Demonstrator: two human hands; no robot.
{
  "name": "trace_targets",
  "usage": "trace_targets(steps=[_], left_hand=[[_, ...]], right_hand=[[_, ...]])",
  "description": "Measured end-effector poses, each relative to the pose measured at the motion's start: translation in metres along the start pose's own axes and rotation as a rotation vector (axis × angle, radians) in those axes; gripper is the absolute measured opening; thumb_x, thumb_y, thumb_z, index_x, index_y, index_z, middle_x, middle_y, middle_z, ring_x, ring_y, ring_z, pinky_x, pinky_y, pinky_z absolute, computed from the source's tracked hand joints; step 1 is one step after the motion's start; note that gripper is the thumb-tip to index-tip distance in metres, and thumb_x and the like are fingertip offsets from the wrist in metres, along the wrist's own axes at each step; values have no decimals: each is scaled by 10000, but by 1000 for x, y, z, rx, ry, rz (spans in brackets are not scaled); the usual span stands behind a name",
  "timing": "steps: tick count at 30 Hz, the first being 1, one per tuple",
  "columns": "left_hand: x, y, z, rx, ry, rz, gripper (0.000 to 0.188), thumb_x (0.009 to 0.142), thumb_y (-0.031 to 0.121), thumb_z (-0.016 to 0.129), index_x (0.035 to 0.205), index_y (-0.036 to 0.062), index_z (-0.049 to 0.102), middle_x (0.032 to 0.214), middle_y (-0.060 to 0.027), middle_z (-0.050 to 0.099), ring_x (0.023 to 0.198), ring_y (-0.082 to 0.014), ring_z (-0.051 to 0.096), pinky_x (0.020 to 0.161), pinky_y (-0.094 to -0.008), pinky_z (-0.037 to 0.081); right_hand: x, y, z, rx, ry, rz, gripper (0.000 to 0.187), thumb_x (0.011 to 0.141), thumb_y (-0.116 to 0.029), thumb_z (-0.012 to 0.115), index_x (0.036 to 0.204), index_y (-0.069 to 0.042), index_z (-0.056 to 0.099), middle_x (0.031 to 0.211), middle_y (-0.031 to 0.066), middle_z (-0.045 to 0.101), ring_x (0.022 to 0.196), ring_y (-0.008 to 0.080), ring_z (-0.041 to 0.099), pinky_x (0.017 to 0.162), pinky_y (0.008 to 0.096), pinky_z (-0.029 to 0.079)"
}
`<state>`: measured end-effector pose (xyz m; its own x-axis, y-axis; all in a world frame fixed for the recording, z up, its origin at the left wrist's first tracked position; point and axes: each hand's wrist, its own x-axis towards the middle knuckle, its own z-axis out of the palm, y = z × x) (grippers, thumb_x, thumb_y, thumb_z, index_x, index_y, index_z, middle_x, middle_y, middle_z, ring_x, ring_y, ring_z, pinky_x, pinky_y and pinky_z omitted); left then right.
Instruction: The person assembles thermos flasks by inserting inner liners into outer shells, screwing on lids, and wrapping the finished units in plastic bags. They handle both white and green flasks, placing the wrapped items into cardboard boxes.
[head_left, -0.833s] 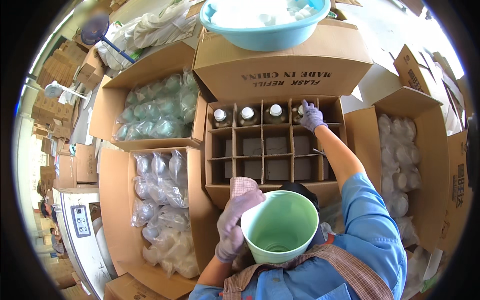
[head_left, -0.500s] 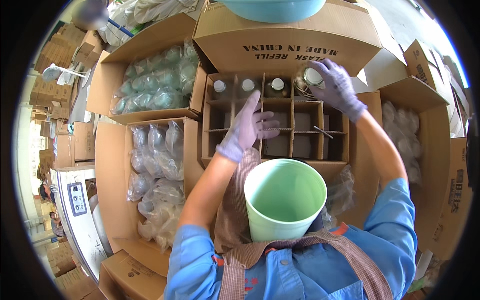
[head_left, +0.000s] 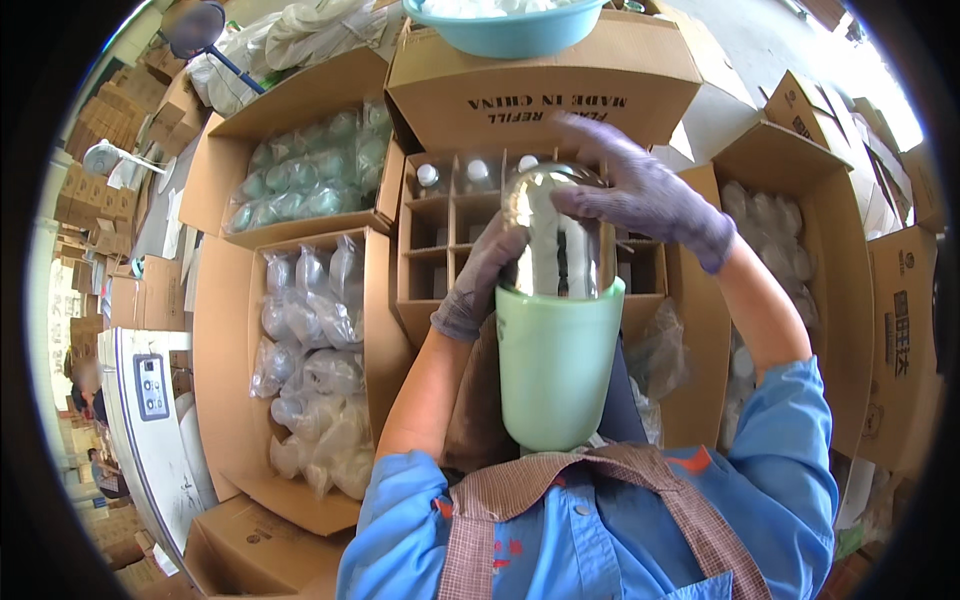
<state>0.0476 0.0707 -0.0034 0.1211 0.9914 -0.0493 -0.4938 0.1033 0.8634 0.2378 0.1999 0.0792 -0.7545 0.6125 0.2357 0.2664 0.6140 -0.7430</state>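
A shiny silver glass flask liner (head_left: 558, 240) stands with its lower part inside a pale green plastic cup-shaped container (head_left: 558, 370), rounded end up. The container rests at my lap, tilted so that its mouth points away from me. My left hand (head_left: 482, 275), in a grey-purple glove, is closed against the liner's left side just above the container's rim. On the upper right, my gloved right hand (head_left: 645, 195) has its fingers spread and slightly blurred, the thumb by the liner. Beyond lies a divided carton (head_left: 430, 245) with white-capped bottles (head_left: 427, 178) in its far row.
Open cartons of plastic-bagged bulbous items stand at the left (head_left: 215, 340), far left (head_left: 205, 190) and right (head_left: 850, 330). A light blue basin (head_left: 505, 38) with white pieces sits beyond the divided carton's raised flap. A white machine panel (head_left: 135, 430) stands far left, near two distant people.
My right hand has come back from a white-capped item in the divided carton's far row. The silver liner now sits in the formerly empty container, which has tilted away. My left hand has closed on the liner.
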Motion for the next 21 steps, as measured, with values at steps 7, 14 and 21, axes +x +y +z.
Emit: trace_targets(steps=[7, 14, 21], left_hand=[[-46, -20, 23, -116, 183, 73, 801, 1008, 565, 418, 1514, -36, 264, 1506, -208, 394, 1388, -292, 397, 1177, -407, 292], [-88, -16, 67, 384, 70, 286, 926, 871, 630, 636, 1479, -7, 350, 1491, -186, 401, 1377, -320, 407, 1162, -420, 300], [-220, -18, 66, 1216, -124, 67, 865, 730, 404, 852, 1409, 16, 482, 1439, -209, 455, 1323, -343, 473, 1103, -426, 392]], right_hand=[[-52, -23, 15, 323, -432, 186, 672, 796, -313, 795, 1353, -36, 541, 1221, 108, 605, 1110, 189, 590, 962, 310, 478], [-131, -23, -4, 383, -400, 265, 743, 741, -297, 800, 1378, -38, 519, 1238, 90, 603, 1126, 193, 561, 1000, 328, 448], [-304, 36, 50, 1126, 240, 691, 1036, 652, -417, 894, 1464, 0, 405, 1428, 112, 517, 1310, 227, 496, 1120, 367, 383]])
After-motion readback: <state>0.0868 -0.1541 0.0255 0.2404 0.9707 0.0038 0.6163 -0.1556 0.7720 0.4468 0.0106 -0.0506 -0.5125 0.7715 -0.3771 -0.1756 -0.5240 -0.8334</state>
